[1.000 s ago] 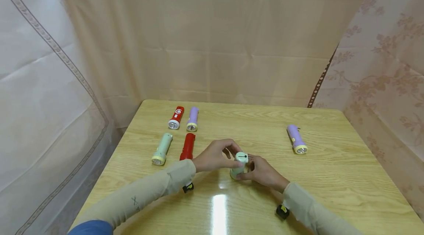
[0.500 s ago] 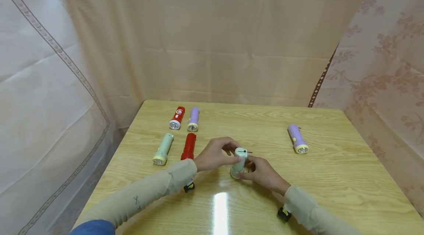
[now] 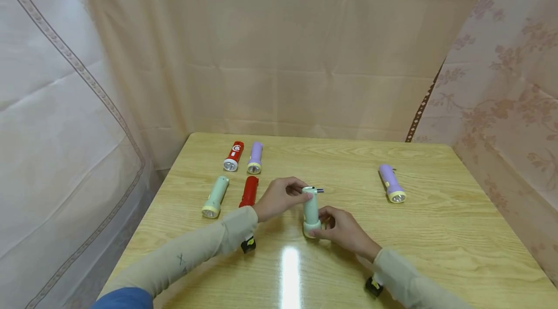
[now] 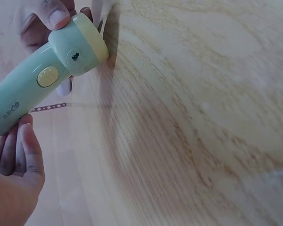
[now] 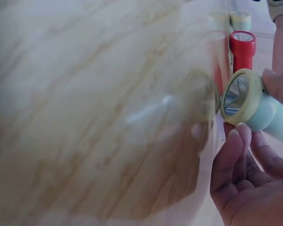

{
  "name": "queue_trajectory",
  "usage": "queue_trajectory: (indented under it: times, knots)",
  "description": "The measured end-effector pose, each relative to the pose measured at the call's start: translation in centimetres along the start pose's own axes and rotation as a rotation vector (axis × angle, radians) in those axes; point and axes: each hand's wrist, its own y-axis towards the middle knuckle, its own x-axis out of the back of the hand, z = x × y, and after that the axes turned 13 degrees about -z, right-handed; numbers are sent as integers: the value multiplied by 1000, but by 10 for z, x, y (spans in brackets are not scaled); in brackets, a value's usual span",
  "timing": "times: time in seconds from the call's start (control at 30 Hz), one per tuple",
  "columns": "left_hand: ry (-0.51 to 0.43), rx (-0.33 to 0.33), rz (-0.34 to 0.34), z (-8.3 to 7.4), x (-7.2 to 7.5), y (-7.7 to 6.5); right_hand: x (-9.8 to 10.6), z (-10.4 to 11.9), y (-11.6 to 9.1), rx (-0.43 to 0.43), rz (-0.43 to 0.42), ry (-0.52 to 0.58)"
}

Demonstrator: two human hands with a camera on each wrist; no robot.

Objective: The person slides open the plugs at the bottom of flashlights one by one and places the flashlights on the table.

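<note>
A mint-green flashlight [image 3: 311, 212] stands nearly upright at the table's middle, lens end down, held by both hands. Around its narrow tail end, my left hand [image 3: 276, 200] pinches with thumb and fingers. My right hand [image 3: 344, 231] grips the wide head low down, thumb at the front. A pale yellow switch [image 4: 48, 76] shows on the barrel in the left wrist view. From the right wrist, the clear lens [image 5: 237, 94] inside its yellowish rim is seen tilted at the tabletop; whether the whole rim touches is unclear. A small dark strap or cord sticks out at the tail.
Left of the hands lie a green flashlight [image 3: 215, 197], a red flashlight [image 3: 249, 191] partly behind the left arm, a red-and-white flashlight [image 3: 233, 156] and a purple flashlight [image 3: 255, 158]. Another purple flashlight [image 3: 392, 183] lies to the right on the wooden table [image 3: 436, 231].
The flashlight has swung from leaning toward the camera to nearly upright. My left hand has risen slightly with its tail end, while my right hand stays low at the head.
</note>
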Motion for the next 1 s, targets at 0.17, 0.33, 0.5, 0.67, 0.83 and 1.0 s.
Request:
queue_trajectory:
  times: [0.17,0.33,0.5,0.67,0.83,1.0]
  knots:
    - [0,75,-11,5,1,4,-2,1,-2,-20,4,19]
    - [-4,123,-5,11,2,9,-3,0,-2,-23,15,25]
    - [1,154,-2,11,1,9,-3,2,-3,-29,10,33]
    - [11,179,-15,11,-1,8,-3,4,-5,-58,-3,40]
    - [30,198,-25,10,-2,7,-3,5,-6,-76,-7,44]
    - [2,225,-40,11,-3,7,-4,5,-6,-87,2,44]
